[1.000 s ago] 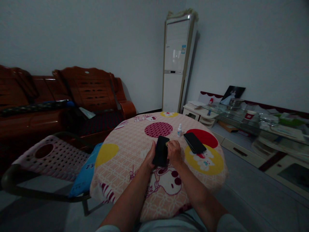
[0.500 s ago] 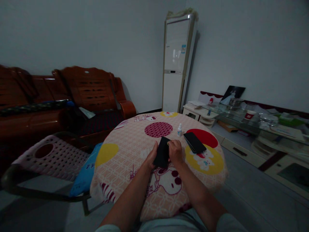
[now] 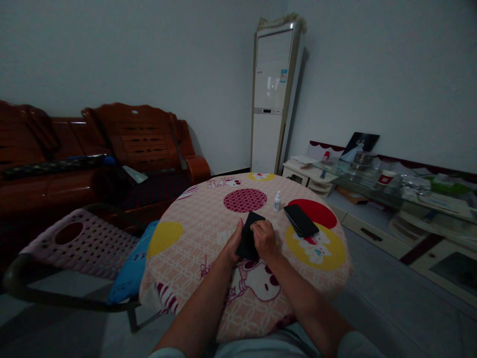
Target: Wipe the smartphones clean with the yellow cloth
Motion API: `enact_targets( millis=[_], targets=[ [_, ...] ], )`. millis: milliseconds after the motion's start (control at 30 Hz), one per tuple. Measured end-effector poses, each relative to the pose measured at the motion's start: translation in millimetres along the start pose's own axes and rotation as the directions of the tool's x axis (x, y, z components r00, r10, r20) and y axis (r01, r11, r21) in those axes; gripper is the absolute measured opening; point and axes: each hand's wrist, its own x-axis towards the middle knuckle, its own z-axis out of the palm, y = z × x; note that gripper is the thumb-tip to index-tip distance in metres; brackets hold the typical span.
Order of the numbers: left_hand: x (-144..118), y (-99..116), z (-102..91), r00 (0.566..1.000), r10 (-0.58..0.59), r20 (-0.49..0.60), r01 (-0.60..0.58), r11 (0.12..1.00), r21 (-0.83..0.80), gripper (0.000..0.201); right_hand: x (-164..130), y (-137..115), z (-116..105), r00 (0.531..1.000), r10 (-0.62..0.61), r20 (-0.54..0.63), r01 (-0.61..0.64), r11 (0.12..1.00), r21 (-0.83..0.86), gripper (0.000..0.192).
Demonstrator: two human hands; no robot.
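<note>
The left hand [image 3: 234,243] grips a dark phone [image 3: 249,234] along its left edge, thumb on the near face and fingers curled behind. This hold props the phone tilted above the counter [image 3: 194,233], its face turned toward the right hand. The right hand [image 3: 264,237] lies over the phone's right side with its fingers bunched together against the face. Something small and pale appears to be pinched at the fingertips [image 3: 254,227], but what it is cannot be told. Both forearms converge from the near edge of the counter, which steadies the phone between them.

Relative to the held phone:
- A second phone [image 3: 301,220] lies flat on the counter to the right, well apart, out of the working area.
- A small white bottle [image 3: 277,201] stands upright beyond and to the right, near the second phone's far end.
- A plastic chair [image 3: 80,243] stands to the left, off the counter.
</note>
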Motion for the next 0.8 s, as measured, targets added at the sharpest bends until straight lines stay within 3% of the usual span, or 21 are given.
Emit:
enact_targets(
  millis=[267, 533, 800],
  targets=[
    [-0.2, -9.9, -2.1, 0.98, -0.117, 0.16, 0.099, 0.988, 0.119, 0.073, 8.1, 29.5, 0.0, 0.986, 0.114, -0.119, -0.126, 0.988, -0.095, 0.025],
    [-1.0, -4.8, 0.1, 0.998, -0.015, 0.058, 0.013, 1.0, 0.019, 0.062, 0.6, 4.9, 0.7, 1.0, 0.017, -0.01, -0.017, 1.0, -0.008, 0.023],
    [-0.9, -10.7, -2.2, 0.992, -0.093, 0.081, 0.075, 0.977, 0.2, 0.071, 9.7, 22.9, 2.4, 0.986, 0.096, -0.137, -0.105, 0.992, -0.065, 0.025]
  ],
)
